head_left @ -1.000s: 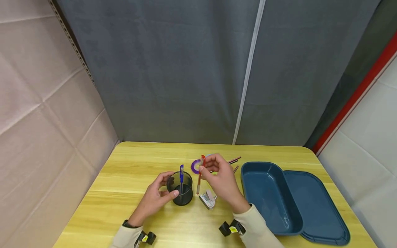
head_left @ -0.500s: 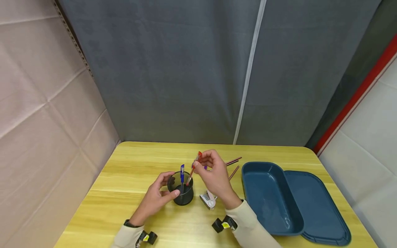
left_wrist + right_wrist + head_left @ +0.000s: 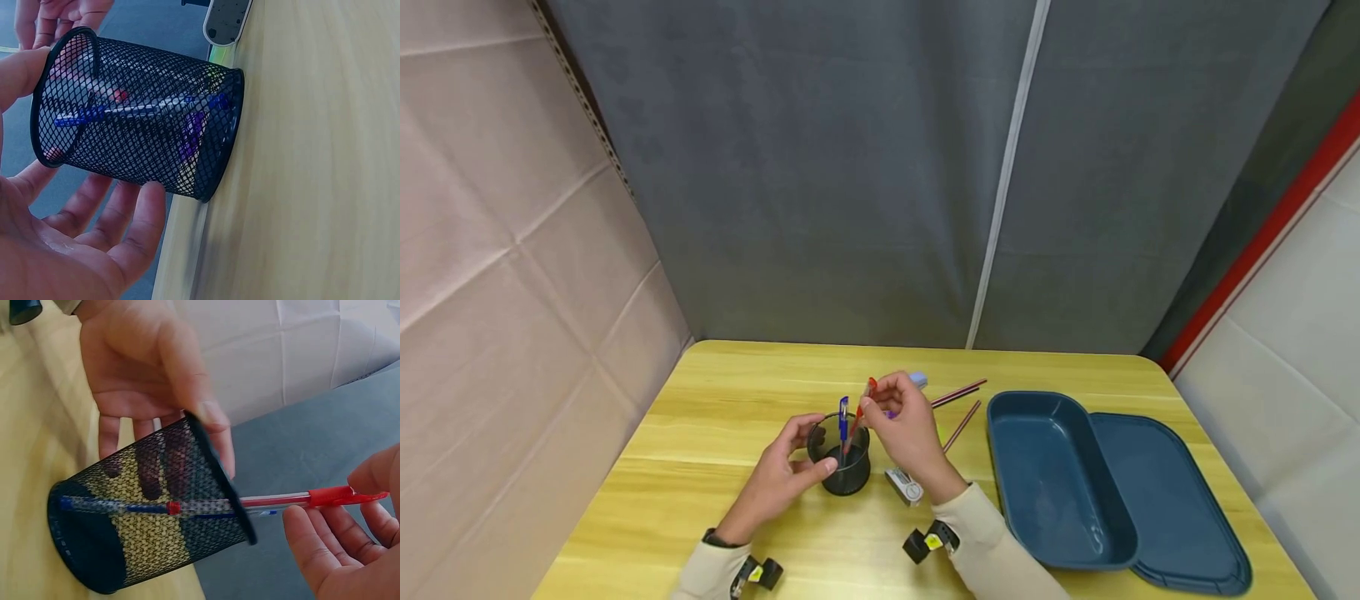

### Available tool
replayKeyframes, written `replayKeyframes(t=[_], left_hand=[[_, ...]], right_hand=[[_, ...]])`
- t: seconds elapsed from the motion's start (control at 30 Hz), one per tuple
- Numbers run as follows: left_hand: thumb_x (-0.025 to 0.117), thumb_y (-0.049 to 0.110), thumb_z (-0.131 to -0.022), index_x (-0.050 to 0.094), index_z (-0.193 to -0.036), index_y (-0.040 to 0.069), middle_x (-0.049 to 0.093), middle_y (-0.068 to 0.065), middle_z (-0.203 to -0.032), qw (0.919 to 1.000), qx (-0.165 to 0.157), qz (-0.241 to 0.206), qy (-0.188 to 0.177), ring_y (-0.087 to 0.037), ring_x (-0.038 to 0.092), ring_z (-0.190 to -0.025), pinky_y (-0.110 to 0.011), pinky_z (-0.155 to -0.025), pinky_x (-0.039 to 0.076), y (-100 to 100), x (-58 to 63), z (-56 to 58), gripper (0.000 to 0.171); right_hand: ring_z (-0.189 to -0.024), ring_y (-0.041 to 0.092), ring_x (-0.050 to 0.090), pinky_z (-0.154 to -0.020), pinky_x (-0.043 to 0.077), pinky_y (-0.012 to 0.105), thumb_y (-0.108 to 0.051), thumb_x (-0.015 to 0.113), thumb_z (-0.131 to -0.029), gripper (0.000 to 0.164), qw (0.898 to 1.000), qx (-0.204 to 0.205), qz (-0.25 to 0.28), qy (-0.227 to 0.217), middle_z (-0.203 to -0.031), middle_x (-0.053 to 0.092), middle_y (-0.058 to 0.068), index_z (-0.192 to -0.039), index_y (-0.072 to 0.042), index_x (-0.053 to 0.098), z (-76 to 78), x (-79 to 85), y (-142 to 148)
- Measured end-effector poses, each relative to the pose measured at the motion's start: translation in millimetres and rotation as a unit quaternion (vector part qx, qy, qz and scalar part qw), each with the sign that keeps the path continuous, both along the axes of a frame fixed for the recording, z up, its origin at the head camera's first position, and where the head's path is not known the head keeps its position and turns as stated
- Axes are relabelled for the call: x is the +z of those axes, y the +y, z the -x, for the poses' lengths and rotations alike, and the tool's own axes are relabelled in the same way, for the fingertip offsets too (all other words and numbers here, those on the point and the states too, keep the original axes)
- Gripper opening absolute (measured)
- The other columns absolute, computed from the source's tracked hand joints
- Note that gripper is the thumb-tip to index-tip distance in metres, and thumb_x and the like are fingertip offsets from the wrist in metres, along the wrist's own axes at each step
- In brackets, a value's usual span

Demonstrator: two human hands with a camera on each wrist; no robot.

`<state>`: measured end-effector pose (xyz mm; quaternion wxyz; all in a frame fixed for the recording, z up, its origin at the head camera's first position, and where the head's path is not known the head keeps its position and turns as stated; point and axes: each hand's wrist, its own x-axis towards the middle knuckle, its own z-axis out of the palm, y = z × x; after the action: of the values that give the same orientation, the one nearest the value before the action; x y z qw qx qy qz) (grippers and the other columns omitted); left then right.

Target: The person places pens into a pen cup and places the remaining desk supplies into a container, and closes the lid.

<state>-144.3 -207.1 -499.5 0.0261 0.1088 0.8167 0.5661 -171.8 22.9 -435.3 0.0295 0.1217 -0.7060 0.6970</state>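
Blue pen (image 3: 843, 418) is in the mesh cup (image 3: 847, 481), gripped by the left hand (image 3: 781, 473); red pen (image 3: 331, 495) is partway in, pinched by the right hand (image 3: 910, 435); slim sticks (image 3: 962, 426) outside seem left

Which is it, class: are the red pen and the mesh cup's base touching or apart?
Apart. The left wrist view shows the red pen ending inside the cup, short of its base.

It looks like a lab-style booth. A gray curtain (image 3: 820, 183) fills the upper middle, pale sheets (image 3: 497, 333) close off left and right, and a table (image 3: 685, 450) stands below.
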Motion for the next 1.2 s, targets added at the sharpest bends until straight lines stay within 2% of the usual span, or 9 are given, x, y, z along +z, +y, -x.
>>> replayKeyframes(t=[0.07,0.17,0.27,0.43,0.67,0.93,1.1,1.2], left_hand=[[0.08,0.018,-0.096,0.05,-0.15,0.022,0.056,-0.021,-0.15,1.0,0.0,0.0,-0.001,-0.038,0.056,-0.136,-0.032,-0.093,0.059,0,0.2,0.3,0.062],[0.08,0.019,-0.096,0.05,-0.15,0.023,0.059,-0.021,-0.147,1.0,-0.001,-0.001,-0.003,-0.039,0.058,-0.135,-0.031,-0.092,0.059,1,0.0,0.6,0.062],[0.081,0.022,-0.096,0.05,-0.151,0.023,0.06,-0.021,-0.145,1.0,-0.001,-0.002,-0.003,-0.039,0.058,-0.133,-0.029,-0.091,0.059,0,-0.4,0.6,0.063],[0.081,0.022,-0.096,0.05,-0.151,0.023,0.061,-0.02,-0.145,1.0,-0.002,-0.004,-0.002,-0.039,0.059,-0.134,-0.028,-0.092,0.058,1,-0.6,0.4,0.063],[0.081,0.02,-0.095,0.051,-0.15,0.023,0.061,-0.02,-0.146,0.9999,-0.001,-0.012,-0.005,-0.04,0.058,-0.135,-0.03,-0.092,0.059,1,-0.4,0.1,0.063],[0.081,0.019,-0.095,0.051,-0.151,0.022,0.059,-0.022,-0.147,0.9998,-0.004,-0.016,-0.007,-0.042,0.057,-0.135,-0.032,-0.093,0.06,1,-0.2,-0.3,0.063],[0.08,0.018,-0.096,0.051,-0.151,0.022,0.058,-0.022,-0.148,0.9999,-0.003,-0.015,-0.006,-0.042,0.056,-0.136,-0.032,-0.093,0.06,1,0.1,-0.5,0.063],[0.08,0.018,-0.096,0.051,-0.151,0.023,0.058,-0.022,-0.148,0.9999,-0.003,-0.014,-0.005,-0.042,0.056,-0.136,-0.032,-0.093,0.06,1,0.7,-0.2,0.063]], right_hand=[[-0.086,0.021,0.072,-0.08,0.065,0.049,-0.005,0.071,-0.1,0.018,1.0,-0.002,-0.005,-0.008,-0.105,0.071,0.018,-0.113,-0.001,0.059,-0.1,-2.6,0],[-0.088,0.023,0.072,-0.081,0.065,0.047,-0.007,0.07,-0.1,0.017,1.0,-0.003,-0.011,-0.02,-0.107,0.07,0.016,-0.114,-0.002,0.06,-0.8,-5.8,1],[-0.092,0.028,0.073,-0.081,0.065,0.045,-0.008,0.069,-0.101,0.017,1.0,0.0,-0.008,-0.027,-0.108,0.07,0.017,-0.114,-0.001,0.06,-1.4,-8.4,2],[-0.094,0.036,0.073,-0.083,0.065,0.048,-0.008,0.069,-0.101,0.015,1.0,0.001,-0.001,-0.029,-0.107,0.07,0.018,-0.111,-0.001,0.06,-1.5,-12.5,4],[-0.095,0.039,0.073,-0.08,0.066,0.039,-0.008,0.07,-0.101,0.014,1.0,-0.006,0.0,-0.025,-0.106,0.071,0.019,-0.109,0.0,0.062,1.0,-14.5,7],[-0.098,0.048,0.071,-0.082,0.065,0.05,-0.005,0.069,-0.1,0.013,1.0,-0.008,-0.004,-0.024,-0.108,0.071,0.022,-0.11,0.0,0.062,0.7,-11.8,10],[-0.097,0.044,0.072,-0.079,0.066,0.037,-0.005,0.071,-0.099,0.013,1.0,-0.013,-0.015,-0.022,-0.105,0.071,0.017,-0.109,-0.002,0.063,1.5,-8.4,11],[-0.093,0.036,0.073,-0.075,0.064,0.028,-0.006,0.073,-0.098,0.015,0.999,-0.016,-0.023,-0.017,-0.103,0.071,0.016,-0.108,-0.002,0.064,2.3,-4.6,12]])
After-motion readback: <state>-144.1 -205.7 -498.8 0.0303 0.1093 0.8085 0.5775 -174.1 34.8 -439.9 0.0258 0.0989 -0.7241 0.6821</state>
